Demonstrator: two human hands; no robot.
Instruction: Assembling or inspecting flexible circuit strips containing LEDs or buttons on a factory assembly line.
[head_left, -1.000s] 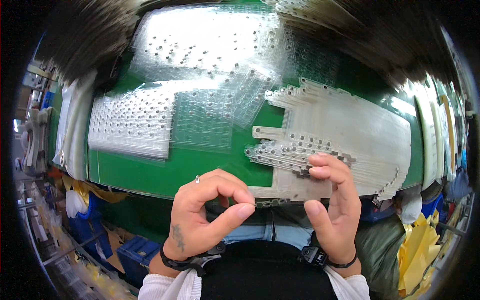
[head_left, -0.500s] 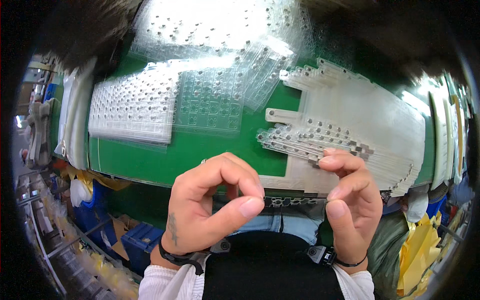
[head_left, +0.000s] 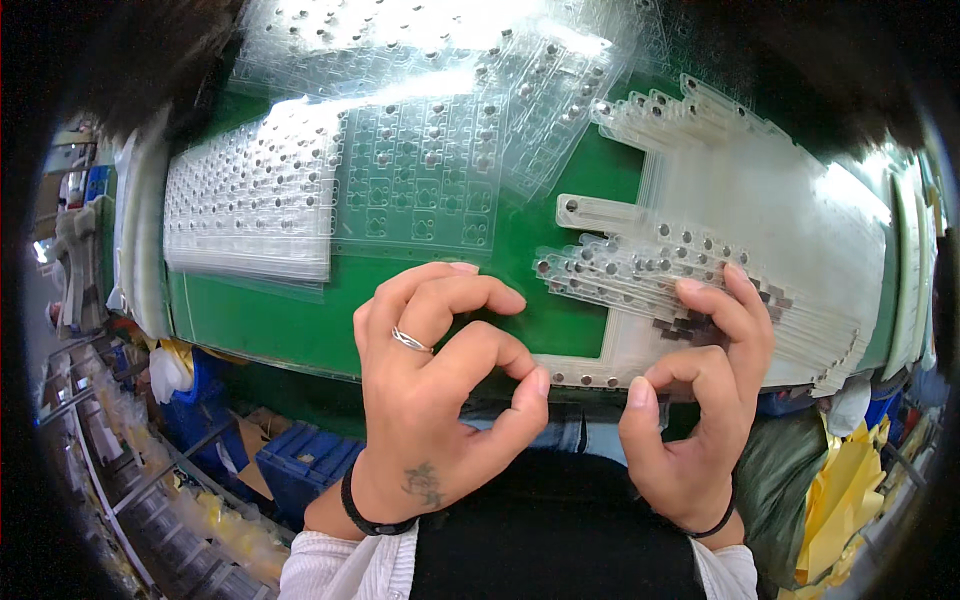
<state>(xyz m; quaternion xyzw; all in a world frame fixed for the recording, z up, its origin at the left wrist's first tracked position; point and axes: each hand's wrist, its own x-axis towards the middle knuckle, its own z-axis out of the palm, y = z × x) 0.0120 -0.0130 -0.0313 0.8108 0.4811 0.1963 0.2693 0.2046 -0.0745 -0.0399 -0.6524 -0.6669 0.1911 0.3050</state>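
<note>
A narrow clear plastic strip with dark round dots (head_left: 587,381) spans the gap between my two hands, over the table's front edge. My left hand (head_left: 440,390) pinches its left end between thumb and index finger, with the other fingers curled loosely. At the right end, the thumb and index finger of my right hand (head_left: 700,400) close on it. The raised fingers of that hand overlap a fanned pile of similar dotted strips (head_left: 620,268). Under that pile lies a stack of whitish plastic sheets (head_left: 800,215). The strip's outline partly blends with the pale sheet behind it.
On the green table (head_left: 270,325), a neat stack of dotted clear sheets (head_left: 250,210) lies at the left. Loose clear sheets (head_left: 415,185) lie beside it and farther back. A blue crate (head_left: 305,460) stands below left, and yellow sheeting (head_left: 845,500) hangs below right.
The strip between my hands has turned, and its dotted face now shows. My left hand has rotated so its back faces up. The table appears shifted slightly in view.
</note>
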